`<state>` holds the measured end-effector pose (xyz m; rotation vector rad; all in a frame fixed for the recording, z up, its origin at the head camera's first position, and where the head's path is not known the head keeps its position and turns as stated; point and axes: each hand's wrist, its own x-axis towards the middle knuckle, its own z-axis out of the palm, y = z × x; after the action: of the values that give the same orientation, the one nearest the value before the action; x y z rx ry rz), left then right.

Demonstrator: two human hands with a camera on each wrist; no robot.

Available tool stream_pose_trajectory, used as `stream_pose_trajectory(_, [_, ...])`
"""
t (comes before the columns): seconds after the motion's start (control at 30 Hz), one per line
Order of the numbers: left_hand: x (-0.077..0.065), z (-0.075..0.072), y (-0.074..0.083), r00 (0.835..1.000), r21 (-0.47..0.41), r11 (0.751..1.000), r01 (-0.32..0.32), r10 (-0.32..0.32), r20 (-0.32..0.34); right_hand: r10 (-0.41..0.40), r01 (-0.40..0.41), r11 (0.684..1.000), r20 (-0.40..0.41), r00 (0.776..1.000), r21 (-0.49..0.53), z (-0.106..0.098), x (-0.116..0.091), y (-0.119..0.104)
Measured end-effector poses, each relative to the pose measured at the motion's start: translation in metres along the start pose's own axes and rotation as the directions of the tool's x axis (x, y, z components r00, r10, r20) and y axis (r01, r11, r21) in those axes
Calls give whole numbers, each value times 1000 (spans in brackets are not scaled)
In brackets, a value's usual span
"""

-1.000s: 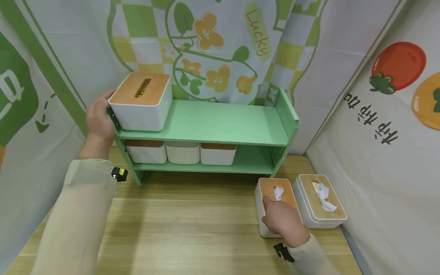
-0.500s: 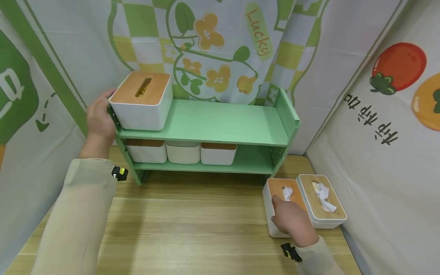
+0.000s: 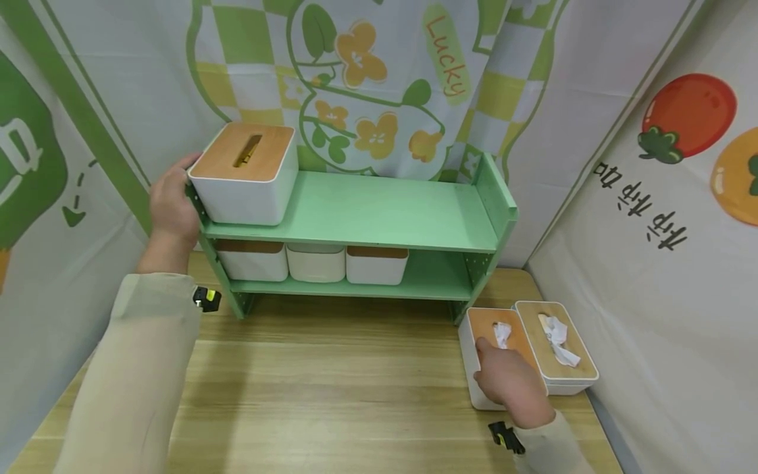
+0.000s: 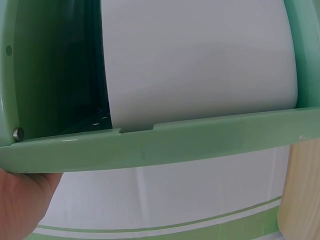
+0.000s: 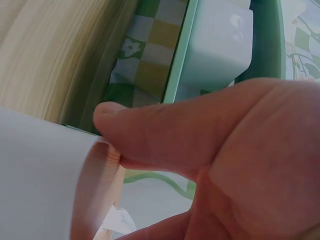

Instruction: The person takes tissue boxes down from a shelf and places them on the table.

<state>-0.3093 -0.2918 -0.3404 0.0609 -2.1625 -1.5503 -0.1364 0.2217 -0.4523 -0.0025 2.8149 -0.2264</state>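
Observation:
My left hand (image 3: 174, 205) holds the left end panel of a two-tier green shelf (image 3: 379, 207); its fingertips are hidden behind the panel. In the left wrist view the base of that hand (image 4: 25, 205) sits against the green panel edge. My right hand (image 3: 510, 380) grips a white tissue box (image 3: 472, 368) with a wooden lid and a white tissue (image 3: 502, 334) sticking out. The right wrist view has the thumb (image 5: 150, 127) at the lid's edge. A second tissue box (image 3: 583, 359) with a paler lid stands right beside it, on its right.
A larger white box with a slotted wooden lid (image 3: 245, 191) stands at the left of the upper tier. On the lower tier, white boxes (image 3: 376, 266) and a cream bin (image 3: 316, 264) form a row at the left. Fabric walls (image 3: 639, 283) enclose the wooden table (image 3: 331, 388).
My right hand has slid the tissue box to the right across the table, up against the paler-lidded box. The left hand stays at the shelf's end panel.

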Motion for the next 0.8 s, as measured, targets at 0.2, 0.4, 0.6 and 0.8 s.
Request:
stream_pose_trajectory(0.2, [-1, 0, 1, 1000, -16, 1000, 5, -5, 7, 27, -27, 1000, -11, 1000, -10, 1, -1, 2])
stream_pose_trajectory(0.4, [0, -1, 0, 1000, 6, 1000, -11, 11, 0, 34, -34, 999, -8, 999, -2, 2, 0, 2])
stream_pose_trajectory(0.6, [0, 0, 1, 1000, 1, 1000, -19, 19, -3, 29, -29, 1000, -11, 1000, 1, 3, 0, 2])
stream_pose_trajectory(0.8, [0, 0, 1, 1000, -9, 1000, -14, 14, -3, 25, -25, 1000, -14, 1000, -3, 4, 2, 4])
